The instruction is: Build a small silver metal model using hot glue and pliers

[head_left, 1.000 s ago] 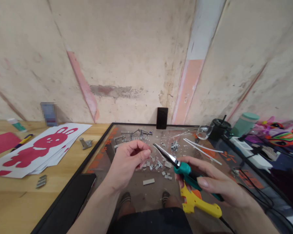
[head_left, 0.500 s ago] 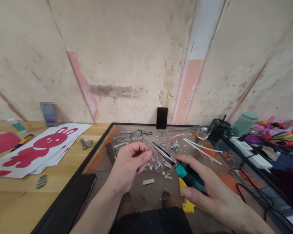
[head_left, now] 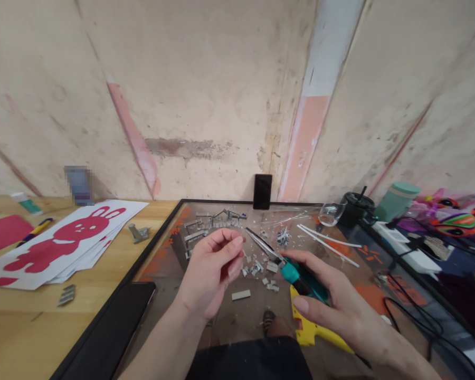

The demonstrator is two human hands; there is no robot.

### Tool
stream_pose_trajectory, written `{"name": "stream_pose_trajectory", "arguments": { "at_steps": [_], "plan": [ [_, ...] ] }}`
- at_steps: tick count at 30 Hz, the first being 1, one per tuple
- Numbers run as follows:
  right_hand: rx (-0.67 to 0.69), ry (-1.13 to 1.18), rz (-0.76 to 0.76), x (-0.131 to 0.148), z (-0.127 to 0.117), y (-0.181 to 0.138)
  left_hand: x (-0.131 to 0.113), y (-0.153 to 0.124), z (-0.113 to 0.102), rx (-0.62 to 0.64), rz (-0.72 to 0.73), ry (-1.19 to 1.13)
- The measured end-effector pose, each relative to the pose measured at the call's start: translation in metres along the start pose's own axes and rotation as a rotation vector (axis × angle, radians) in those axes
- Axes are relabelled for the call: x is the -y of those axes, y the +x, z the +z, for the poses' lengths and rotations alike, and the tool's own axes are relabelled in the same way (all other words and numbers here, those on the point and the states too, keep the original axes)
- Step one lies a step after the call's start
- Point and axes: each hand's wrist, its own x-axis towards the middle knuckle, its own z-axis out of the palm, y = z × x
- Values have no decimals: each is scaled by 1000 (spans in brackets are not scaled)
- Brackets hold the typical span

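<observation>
My right hand [head_left: 332, 295] is wrapped around the teal-and-black handles of a pair of pliers [head_left: 295, 273]. Their long metal jaws point up and left, with the tip close to my left fingertips. My left hand [head_left: 216, 266] is closed in a pinch of thumb and forefinger; whatever lies between them is too small to make out. On the glass tabletop below are small grey metal-looking pieces [head_left: 256, 268] and a flat grey strip [head_left: 241, 295]. A row of grey linked frame-like parts [head_left: 221, 217] lies behind my left hand.
A yellow glue gun [head_left: 306, 332] lies under my right hand. White strips [head_left: 332, 244], a clear glass [head_left: 331, 215] and a power strip [head_left: 407, 250] are to the right. A phone [head_left: 263, 191] leans on the wall. Rabbit sheets [head_left: 79, 232] and a dark tablet [head_left: 122, 316] lie left.
My left hand has turned slightly, its pinch shifting a little up and left. The pliers have moved slightly with my right hand, and more of the yellow glue gun shows.
</observation>
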Motion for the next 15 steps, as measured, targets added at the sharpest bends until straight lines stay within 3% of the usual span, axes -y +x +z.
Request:
{"name": "stream_pose_trajectory", "arguments": {
  "at_steps": [7,15],
  "plan": [
    [-70,-157,-20,4,1,2,-2,-2,1,52,-88,-52],
    [-108,-213,-21,3,1,3,1,-1,2,30,-31,-19]
  ]
}}
